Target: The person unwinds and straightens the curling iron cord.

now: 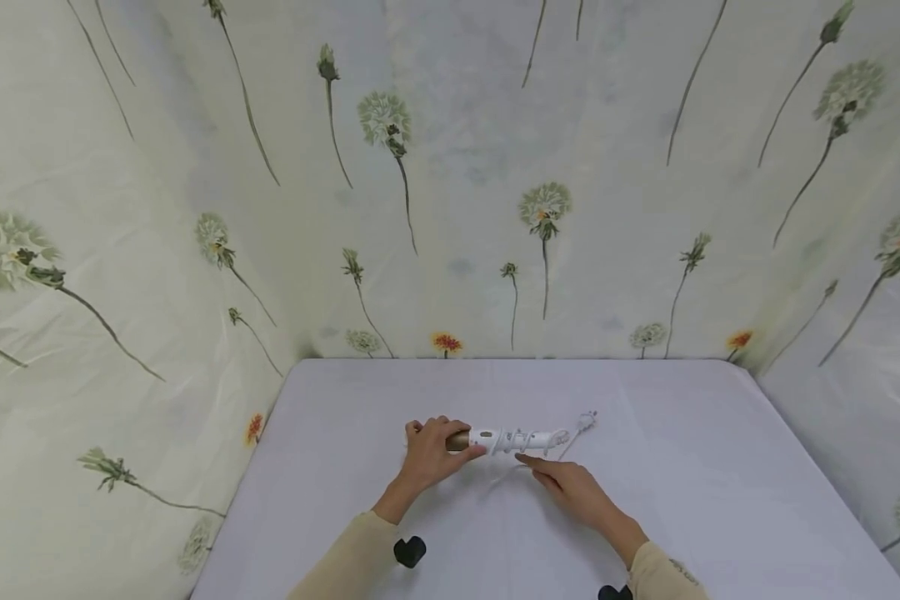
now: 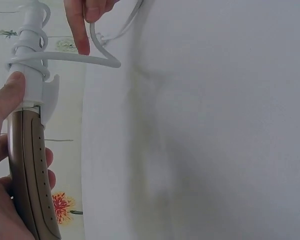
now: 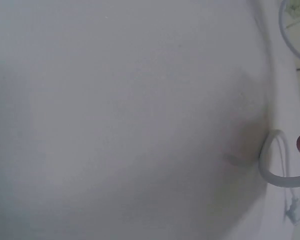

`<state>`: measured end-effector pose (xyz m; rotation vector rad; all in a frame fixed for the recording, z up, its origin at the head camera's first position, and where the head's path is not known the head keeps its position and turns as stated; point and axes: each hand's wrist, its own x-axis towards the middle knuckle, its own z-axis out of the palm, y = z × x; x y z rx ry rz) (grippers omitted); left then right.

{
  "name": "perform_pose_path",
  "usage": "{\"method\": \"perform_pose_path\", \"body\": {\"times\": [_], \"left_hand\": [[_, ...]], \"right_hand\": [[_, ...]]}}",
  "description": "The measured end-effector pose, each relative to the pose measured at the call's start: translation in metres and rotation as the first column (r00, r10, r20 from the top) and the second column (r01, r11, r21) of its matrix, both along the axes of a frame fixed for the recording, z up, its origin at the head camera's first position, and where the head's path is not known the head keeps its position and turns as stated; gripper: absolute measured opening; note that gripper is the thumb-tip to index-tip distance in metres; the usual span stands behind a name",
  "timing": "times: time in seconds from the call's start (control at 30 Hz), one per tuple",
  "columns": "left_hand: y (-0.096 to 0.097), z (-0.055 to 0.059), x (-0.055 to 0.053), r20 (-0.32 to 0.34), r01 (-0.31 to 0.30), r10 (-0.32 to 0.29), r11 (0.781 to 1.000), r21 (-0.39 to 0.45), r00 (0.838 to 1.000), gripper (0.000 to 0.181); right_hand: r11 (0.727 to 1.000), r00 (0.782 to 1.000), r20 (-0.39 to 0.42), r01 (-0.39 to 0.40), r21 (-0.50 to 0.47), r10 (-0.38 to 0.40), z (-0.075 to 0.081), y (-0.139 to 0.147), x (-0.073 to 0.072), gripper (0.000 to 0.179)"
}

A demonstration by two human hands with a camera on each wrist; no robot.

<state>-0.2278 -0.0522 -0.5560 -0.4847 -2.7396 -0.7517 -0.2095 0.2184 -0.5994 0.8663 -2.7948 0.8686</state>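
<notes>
My left hand [image 1: 429, 457] grips a hair straightener [image 2: 27, 170] around its brown, dotted end, its thumb lying on the white handle. A white power cord [image 2: 75, 57] winds in several turns around that handle. From the last turn the cord runs out in a loose bend to my right hand [image 1: 573, 492], just right of the straightener. That hand pinches the cord with its index finger stretched out, as the left wrist view shows. Only its fingertips appear at the edge of the right wrist view. Beyond the handle's far end is the plug [image 1: 587, 421].
A white cloth covers the table [image 1: 330, 500]. Curtains [image 1: 465, 167] printed with dandelions enclose it at the back and both sides. Black pieces [image 1: 410, 552] sit by both wrists.
</notes>
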Motion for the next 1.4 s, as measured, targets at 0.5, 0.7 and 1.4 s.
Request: {"method": "perform_pose_path", "body": {"times": [0.5,0.7,1.4], "left_hand": [[-0.002,-0.004,-0.001,-0.014,-0.043,0.044,0.999,0.034,0.999,0.049],[-0.003,-0.004,-0.002,-0.042,-0.029,0.031,0.999,0.04,0.999,0.05],[0.006,0.007,-0.007,-0.072,-0.06,0.056,0.997,-0.053,0.996,0.049]], "right_hand": [[0.981,0.998,0.059,-0.016,0.195,0.004,-0.005,-0.015,0.019,0.008],[0.882,0.987,-0.155,0.116,0.456,-0.049,-0.003,-0.035,0.027,0.014],[0.976,0.987,0.154,-0.022,-0.215,0.056,-0.01,-0.062,0.037,0.039]]}}
